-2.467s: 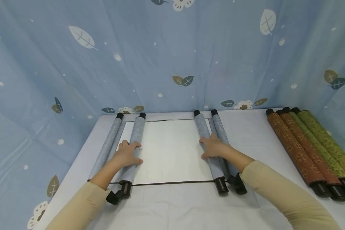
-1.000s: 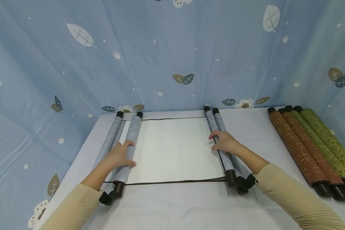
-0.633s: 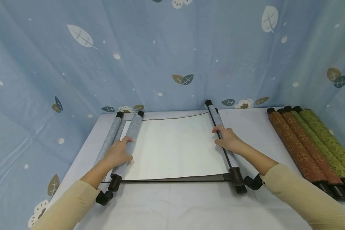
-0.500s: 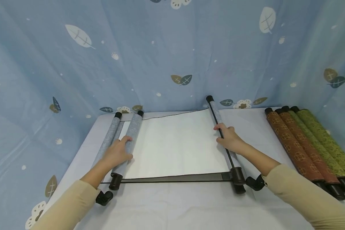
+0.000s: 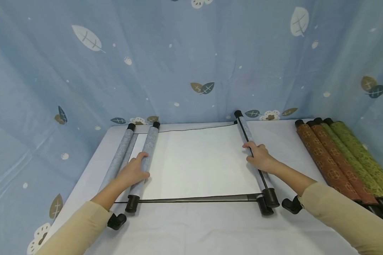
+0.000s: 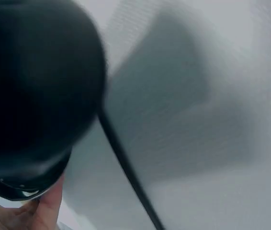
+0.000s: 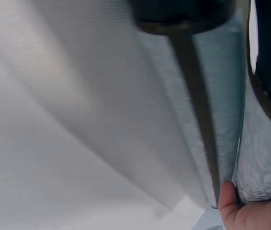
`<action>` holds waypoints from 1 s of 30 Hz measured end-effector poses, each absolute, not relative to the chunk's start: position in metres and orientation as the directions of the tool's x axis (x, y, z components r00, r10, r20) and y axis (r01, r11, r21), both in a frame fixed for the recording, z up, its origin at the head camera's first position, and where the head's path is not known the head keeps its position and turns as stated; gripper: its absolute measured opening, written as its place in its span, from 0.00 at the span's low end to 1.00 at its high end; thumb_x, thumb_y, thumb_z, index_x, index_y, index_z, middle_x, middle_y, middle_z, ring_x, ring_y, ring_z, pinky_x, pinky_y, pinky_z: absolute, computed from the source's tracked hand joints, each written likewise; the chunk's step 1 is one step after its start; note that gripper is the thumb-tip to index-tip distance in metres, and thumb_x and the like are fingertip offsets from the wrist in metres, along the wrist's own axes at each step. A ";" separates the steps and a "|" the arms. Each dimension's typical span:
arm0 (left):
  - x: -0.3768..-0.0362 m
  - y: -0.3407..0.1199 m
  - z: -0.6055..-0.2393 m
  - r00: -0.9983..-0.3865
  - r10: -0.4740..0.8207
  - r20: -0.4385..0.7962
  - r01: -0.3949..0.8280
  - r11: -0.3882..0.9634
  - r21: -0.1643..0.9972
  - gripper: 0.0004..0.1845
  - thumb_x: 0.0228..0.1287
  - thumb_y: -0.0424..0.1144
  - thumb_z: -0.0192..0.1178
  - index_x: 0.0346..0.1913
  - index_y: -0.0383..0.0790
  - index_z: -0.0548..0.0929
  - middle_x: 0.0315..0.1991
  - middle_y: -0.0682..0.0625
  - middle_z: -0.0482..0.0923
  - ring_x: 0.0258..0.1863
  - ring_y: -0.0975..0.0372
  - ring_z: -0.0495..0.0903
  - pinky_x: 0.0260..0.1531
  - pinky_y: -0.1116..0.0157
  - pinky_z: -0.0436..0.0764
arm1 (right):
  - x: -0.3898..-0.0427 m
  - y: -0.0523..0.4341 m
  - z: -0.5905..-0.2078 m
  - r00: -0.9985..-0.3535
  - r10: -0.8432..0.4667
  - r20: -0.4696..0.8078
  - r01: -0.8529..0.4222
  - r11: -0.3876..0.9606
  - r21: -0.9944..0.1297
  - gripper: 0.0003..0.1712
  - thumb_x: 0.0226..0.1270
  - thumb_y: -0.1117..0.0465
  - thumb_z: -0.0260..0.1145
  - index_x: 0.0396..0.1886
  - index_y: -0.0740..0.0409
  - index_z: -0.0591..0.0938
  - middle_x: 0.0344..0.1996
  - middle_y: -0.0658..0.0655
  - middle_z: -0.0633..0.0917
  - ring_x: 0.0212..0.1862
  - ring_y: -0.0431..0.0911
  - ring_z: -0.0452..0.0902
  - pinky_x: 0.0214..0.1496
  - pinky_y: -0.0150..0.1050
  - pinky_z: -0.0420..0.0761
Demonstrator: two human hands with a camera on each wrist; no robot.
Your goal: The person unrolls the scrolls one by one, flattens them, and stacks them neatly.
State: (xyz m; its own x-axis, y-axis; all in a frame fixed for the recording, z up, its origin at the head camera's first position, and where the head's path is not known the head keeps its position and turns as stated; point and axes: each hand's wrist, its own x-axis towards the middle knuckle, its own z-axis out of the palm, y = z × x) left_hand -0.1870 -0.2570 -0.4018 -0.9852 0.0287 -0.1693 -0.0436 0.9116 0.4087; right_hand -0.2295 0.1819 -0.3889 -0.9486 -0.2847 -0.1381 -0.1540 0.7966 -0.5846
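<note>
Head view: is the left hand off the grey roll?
No, the left hand rests on the grey roll beside the white sheet.

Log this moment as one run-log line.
left hand: rests on left grey roller | right hand: grips right grey roller | white sheet: spread between | patterned scrolls: far right

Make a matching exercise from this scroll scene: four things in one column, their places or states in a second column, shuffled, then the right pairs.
Things:
1. left hand
2. right hand
3. white sheet
4. brown and green scrolls

Places or states:
A. lying side by side at the table's right edge
B. spread flat between the two rollers
C. holding the thin grey roller on the right
D. resting on the thick grey roller on the left

Pairs: 1-D, 2-C, 3-B, 4-A
</note>
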 end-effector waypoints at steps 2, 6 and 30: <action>-0.187 -0.257 -0.403 -0.984 0.032 -0.177 -0.044 0.913 0.406 0.41 0.50 0.36 0.61 0.69 0.42 0.56 0.50 0.28 0.69 0.34 0.49 0.74 0.26 0.57 0.74 | -0.228 0.183 -0.391 -0.948 -0.286 -0.137 -0.155 0.794 -0.588 0.27 0.64 0.68 0.51 0.63 0.64 0.62 0.48 0.78 0.65 0.40 0.59 0.63 0.33 0.43 0.69; -0.186 -0.260 -0.403 -0.983 0.028 -0.181 -0.042 0.927 0.374 0.42 0.51 0.37 0.62 0.69 0.43 0.56 0.51 0.28 0.68 0.33 0.49 0.75 0.25 0.56 0.74 | -0.228 0.186 -0.393 -0.949 -0.279 -0.143 -0.144 0.792 -0.593 0.27 0.64 0.67 0.51 0.63 0.64 0.61 0.46 0.78 0.65 0.37 0.57 0.65 0.32 0.44 0.70; -0.190 -0.278 -0.404 -0.980 0.089 -0.177 0.000 0.896 0.445 0.37 0.54 0.34 0.55 0.69 0.32 0.60 0.55 0.22 0.64 0.44 0.43 0.72 0.37 0.50 0.76 | -0.231 0.223 -0.397 -0.913 -0.341 -0.225 -0.152 0.795 -0.587 0.27 0.65 0.65 0.52 0.63 0.68 0.60 0.37 0.73 0.76 0.31 0.52 0.70 0.32 0.44 0.71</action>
State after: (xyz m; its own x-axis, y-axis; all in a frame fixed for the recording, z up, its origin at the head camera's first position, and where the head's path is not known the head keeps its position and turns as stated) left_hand -0.1900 -0.2776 -0.4039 -0.9801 0.0886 -0.1775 0.0004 0.8956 0.4448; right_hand -0.2309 0.2232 -0.3971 -0.9129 -0.3409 -0.2245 -0.1525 0.7950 -0.5871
